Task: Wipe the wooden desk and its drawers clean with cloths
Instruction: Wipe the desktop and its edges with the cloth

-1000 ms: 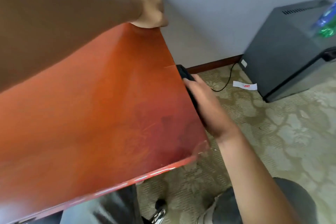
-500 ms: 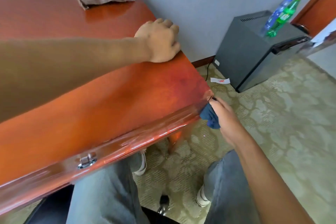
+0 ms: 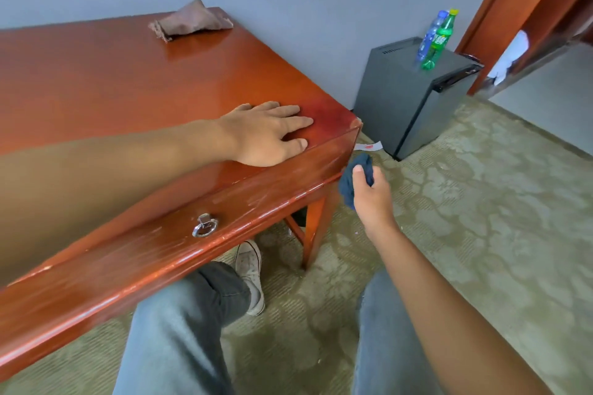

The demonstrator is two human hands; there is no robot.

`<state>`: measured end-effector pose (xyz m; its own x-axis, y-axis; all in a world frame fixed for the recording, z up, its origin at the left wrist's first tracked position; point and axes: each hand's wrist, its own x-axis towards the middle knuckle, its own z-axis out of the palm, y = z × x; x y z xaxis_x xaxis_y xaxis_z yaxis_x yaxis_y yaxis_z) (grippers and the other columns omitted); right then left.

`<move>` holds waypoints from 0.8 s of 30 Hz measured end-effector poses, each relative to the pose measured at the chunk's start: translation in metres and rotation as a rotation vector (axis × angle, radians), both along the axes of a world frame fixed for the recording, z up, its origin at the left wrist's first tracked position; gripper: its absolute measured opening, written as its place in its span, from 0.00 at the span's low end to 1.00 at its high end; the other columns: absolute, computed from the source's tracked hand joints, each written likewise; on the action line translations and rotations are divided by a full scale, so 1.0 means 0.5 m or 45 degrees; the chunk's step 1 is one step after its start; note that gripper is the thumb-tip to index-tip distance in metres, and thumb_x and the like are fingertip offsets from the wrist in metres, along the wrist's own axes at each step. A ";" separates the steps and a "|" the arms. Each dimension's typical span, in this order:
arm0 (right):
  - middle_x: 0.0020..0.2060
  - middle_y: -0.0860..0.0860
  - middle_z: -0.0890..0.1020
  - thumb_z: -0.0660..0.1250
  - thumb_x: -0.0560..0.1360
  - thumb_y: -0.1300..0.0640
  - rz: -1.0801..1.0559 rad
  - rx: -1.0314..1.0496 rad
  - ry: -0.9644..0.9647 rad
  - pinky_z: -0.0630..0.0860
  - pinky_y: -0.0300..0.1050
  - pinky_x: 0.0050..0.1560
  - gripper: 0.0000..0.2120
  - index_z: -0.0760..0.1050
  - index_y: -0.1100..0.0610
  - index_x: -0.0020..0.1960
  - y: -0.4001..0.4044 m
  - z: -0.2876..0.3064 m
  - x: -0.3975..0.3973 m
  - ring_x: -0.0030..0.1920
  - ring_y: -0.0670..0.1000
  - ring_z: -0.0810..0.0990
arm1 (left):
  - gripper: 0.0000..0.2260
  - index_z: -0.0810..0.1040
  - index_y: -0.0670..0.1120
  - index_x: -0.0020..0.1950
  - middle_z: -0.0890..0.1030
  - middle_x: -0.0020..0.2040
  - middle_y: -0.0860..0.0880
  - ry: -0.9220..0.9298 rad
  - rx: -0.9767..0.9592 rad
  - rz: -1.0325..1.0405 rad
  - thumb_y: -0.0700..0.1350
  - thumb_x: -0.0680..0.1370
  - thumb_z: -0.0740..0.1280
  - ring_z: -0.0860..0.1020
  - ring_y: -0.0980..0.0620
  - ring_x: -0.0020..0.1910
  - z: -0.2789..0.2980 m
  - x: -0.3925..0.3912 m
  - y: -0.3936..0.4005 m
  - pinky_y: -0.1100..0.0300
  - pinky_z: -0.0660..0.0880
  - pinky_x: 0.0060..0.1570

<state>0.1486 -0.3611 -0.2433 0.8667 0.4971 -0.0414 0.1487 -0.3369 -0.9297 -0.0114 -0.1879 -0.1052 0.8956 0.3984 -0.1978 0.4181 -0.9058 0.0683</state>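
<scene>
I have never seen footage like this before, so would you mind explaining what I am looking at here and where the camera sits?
There is no machine here: the camera is worn on a person's head and looks forward and down, so you see their own arms, and their knees at the bottom edge. The person appears to be seated at a wooden desk. The left hand lies flat, palm down, on the desk top near its right front corner. The right hand holds a bunched dark blue cloth just off that corner, beside the desk's front edge; whether it touches the wood is unclear. A second, brown cloth lies crumpled at the far edge of the desk. On the front is a drawer with a metal ring pull. Beyond stands a small grey cabinet with two bottles on it.
</scene>
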 end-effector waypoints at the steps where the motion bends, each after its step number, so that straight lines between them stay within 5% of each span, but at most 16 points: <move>1: 0.40 0.53 0.77 0.60 0.83 0.46 -0.077 0.014 0.020 0.75 0.53 0.45 0.14 0.72 0.57 0.48 0.003 0.001 0.013 0.43 0.55 0.79 | 0.28 0.47 0.65 0.84 0.45 0.85 0.58 0.005 -0.015 0.002 0.67 0.84 0.45 0.43 0.51 0.84 -0.003 -0.011 -0.001 0.41 0.42 0.82; 7: 0.46 0.50 0.77 0.59 0.84 0.48 -0.138 -0.059 -0.003 0.72 0.48 0.46 0.10 0.70 0.54 0.53 0.062 -0.012 0.023 0.47 0.53 0.78 | 0.27 0.44 0.67 0.83 0.42 0.85 0.59 -0.087 0.032 0.033 0.67 0.84 0.40 0.40 0.53 0.84 -0.039 -0.024 -0.011 0.41 0.38 0.81; 15: 0.43 0.49 0.78 0.70 0.79 0.54 -0.078 0.084 -0.075 0.72 0.43 0.40 0.08 0.71 0.53 0.49 0.036 -0.091 -0.088 0.41 0.47 0.78 | 0.27 0.44 0.68 0.82 0.43 0.85 0.60 -0.117 0.038 0.042 0.69 0.83 0.40 0.40 0.54 0.84 -0.043 -0.023 -0.008 0.42 0.39 0.81; 19: 0.42 0.48 0.81 0.70 0.79 0.54 -0.208 0.173 0.038 0.78 0.50 0.48 0.06 0.74 0.53 0.51 0.040 -0.072 -0.014 0.44 0.50 0.81 | 0.27 0.44 0.68 0.82 0.43 0.85 0.60 -0.126 0.022 0.045 0.69 0.83 0.40 0.40 0.54 0.84 -0.039 -0.026 -0.004 0.42 0.39 0.81; 24: 0.39 0.46 0.79 0.66 0.79 0.51 -0.229 0.086 -0.229 0.74 0.48 0.40 0.04 0.71 0.49 0.49 0.055 -0.058 -0.073 0.39 0.49 0.79 | 0.27 0.45 0.68 0.82 0.44 0.85 0.60 -0.140 0.018 0.044 0.68 0.83 0.42 0.41 0.54 0.84 -0.039 -0.025 -0.008 0.42 0.39 0.81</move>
<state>0.1120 -0.3337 -0.2725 0.9319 0.3306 0.1489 0.2566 -0.3110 -0.9151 -0.0238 -0.1921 -0.1249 0.8971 0.4318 -0.0934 0.4401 -0.8921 0.1027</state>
